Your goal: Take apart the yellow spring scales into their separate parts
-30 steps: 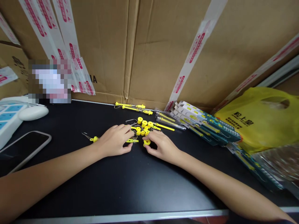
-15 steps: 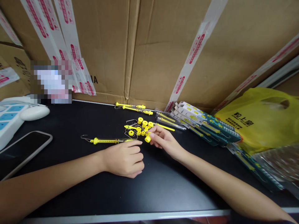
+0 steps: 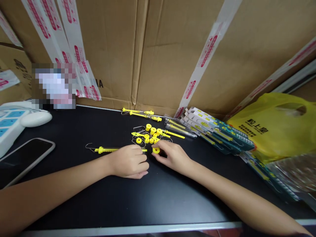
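My left hand (image 3: 130, 162) is closed over a tubular spring scale (image 3: 106, 150) lying along the table. The scale's wire hook and yellow collar stick out to the left, and a yellow tip shows past my knuckles on the right. My fingers hide its middle. Between thumb and fingertips, my right hand (image 3: 174, 156) holds a yellow ring-shaped cap (image 3: 156, 150), its hole in view, a short gap from the scale's tip. Just beyond lie several loose yellow caps (image 3: 148, 127), with wire hooks and springs (image 3: 139, 128) among them.
Two spring scales (image 3: 142, 114) lie at the back by the cardboard (image 3: 108, 49). Packaged scales (image 3: 209, 126) are stacked at right beside a yellow plastic bag (image 3: 269, 125). On the left are a phone (image 3: 27, 161) and a power strip (image 3: 12, 125).
My right hand has turned the yellow cap so its hole shows. My left hand has shifted slightly up and left along the scale, uncovering its yellow right tip.
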Available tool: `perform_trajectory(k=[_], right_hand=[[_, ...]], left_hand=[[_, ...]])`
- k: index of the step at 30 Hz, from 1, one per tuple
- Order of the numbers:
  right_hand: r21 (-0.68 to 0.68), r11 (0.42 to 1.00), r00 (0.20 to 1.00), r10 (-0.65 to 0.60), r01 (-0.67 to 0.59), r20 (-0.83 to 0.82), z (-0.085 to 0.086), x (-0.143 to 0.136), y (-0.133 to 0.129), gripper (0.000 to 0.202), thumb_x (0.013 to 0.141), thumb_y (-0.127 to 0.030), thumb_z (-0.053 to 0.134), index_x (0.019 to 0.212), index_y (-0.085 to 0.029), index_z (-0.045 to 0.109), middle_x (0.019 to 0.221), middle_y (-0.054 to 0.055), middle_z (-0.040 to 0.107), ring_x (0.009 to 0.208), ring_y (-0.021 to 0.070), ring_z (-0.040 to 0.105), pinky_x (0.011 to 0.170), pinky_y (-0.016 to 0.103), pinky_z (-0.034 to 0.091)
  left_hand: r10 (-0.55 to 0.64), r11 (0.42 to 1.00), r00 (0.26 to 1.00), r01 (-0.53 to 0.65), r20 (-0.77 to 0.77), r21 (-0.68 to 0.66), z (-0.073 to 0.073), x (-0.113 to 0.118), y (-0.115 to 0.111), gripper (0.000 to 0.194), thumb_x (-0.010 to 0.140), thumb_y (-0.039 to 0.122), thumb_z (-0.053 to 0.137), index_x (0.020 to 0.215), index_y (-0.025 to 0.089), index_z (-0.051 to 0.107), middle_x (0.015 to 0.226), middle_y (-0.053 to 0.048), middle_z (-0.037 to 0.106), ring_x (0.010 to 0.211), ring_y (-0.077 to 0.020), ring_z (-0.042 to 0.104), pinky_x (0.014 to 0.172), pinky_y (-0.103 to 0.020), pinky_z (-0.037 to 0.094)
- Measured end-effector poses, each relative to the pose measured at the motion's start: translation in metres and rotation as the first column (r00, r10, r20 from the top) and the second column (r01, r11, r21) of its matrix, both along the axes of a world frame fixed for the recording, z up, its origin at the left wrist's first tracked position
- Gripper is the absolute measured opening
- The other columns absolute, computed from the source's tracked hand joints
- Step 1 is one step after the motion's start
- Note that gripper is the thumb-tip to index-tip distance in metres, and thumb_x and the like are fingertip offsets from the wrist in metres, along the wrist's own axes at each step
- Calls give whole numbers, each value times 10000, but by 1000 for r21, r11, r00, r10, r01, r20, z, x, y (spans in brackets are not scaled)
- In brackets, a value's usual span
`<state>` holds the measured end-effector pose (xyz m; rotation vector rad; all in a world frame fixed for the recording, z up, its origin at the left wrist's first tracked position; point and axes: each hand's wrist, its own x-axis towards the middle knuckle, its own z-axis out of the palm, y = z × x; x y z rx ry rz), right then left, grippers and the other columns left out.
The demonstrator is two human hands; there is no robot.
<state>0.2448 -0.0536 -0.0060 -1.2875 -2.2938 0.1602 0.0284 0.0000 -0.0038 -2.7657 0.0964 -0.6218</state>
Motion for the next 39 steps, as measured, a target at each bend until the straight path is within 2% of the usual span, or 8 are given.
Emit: perform_trajectory(k=[4,8,18,22,25,29,33,39], right_hand=[[-159,987,944,-81,31,-321,6,-3,0,157,848,-317,551,966,-214,535,718,-3,570,570,112,504,512,227,392],[-421,898,709,-217,-123,-671,14,-6,4,218,853,-402,531,919,-199,489,670,-21,565,466,71,434,411,184,313],[-645,721,557,-436,-253,-707,13,-6,7,269,807,-449,559,857,-202,467,547,-57,536,356,27,277,346,134,149],[-665,696,584,-431,-269,-688,12,-8,7,261,833,-455,513,855,-202,454,560,-55,523,363,29,266,350,138,137],[-583,798,691,-336,-152,-640,10,-7,7,236,846,-428,503,870,-197,459,605,-42,524,393,46,331,356,155,211],[-72,997,971,-22,5,-239,11,0,0,145,851,-300,534,952,-196,533,800,33,606,657,127,562,544,227,422],[259,965,998,31,-46,60,12,1,-7,170,868,-230,518,1033,-210,551,850,53,636,747,158,602,646,256,452],[73,992,993,-97,102,-66,8,-5,0,149,879,-263,501,1018,-208,508,802,17,603,595,113,536,513,213,377]], left_hand=[[110,994,994,-110,-1,12,0,0,4,246,868,307,463,668,185,535,642,-3,526,633,-144,496,661,-288,402],[153,988,988,-153,-9,18,1,0,5,247,886,297,444,690,181,539,669,-8,536,661,-149,506,690,-292,402],[74,997,997,-74,4,25,2,1,-1,260,899,260,428,685,185,555,645,-3,518,647,-139,480,721,-282,416],[17,1000,999,-18,34,26,0,2,-1,263,898,261,435,681,187,564,636,3,514,642,-137,476,782,-291,427],[-3,1000,999,2,51,25,-2,2,-1,264,893,259,442,669,186,560,625,6,507,627,-137,467,789,-295,432],[9,1000,999,-10,31,14,-2,1,0,255,893,265,443,684,186,567,634,0,514,638,-142,473,770,-294,437],[-4,999,1000,4,25,35,-1,2,-1,265,899,261,430,686,185,567,635,-4,520,644,-144,483,775,-298,430],[8,1000,1000,-7,-13,8,-1,3,-3,251,902,260,426,719,182,579,666,-7,531,644,-143,477,680,-281,410]])
